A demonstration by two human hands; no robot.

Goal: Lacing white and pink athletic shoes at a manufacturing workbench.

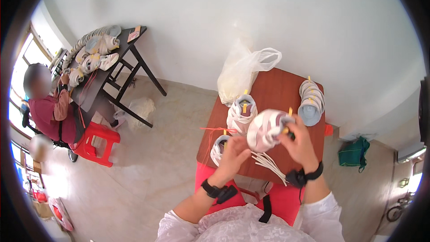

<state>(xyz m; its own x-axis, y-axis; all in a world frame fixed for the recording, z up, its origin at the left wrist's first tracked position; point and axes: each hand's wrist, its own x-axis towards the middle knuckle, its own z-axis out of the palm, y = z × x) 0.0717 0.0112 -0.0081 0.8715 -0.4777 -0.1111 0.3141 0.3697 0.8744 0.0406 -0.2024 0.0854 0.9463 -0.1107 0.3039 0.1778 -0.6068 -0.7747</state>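
Observation:
My right hand [301, 142] grips a white and mauve shoe upper [264, 131] by its collar, thumb at the opening, above the table. The upper is slightly blurred. Close to its left side is my left hand [233, 153], fingers loosely bent and thumb apart, with nothing visible in it. A second upper [239, 118] with a yellow tab stands just behind. Another one [217, 150] sits partly hidden by my left hand. Red-orange cords [217, 129] lie at the left. Several cream laces [271, 166] spread over the near table edge below the held upper.
The brown table [286, 85] carries a nested stack of uppers [311, 105] at right and a white plastic bag [239, 74] at back left. A co-worker [51, 112] sits at a dark table [96, 80] of uppers, near a red stool [101, 141]. A green bag [354, 154] rests on the floor.

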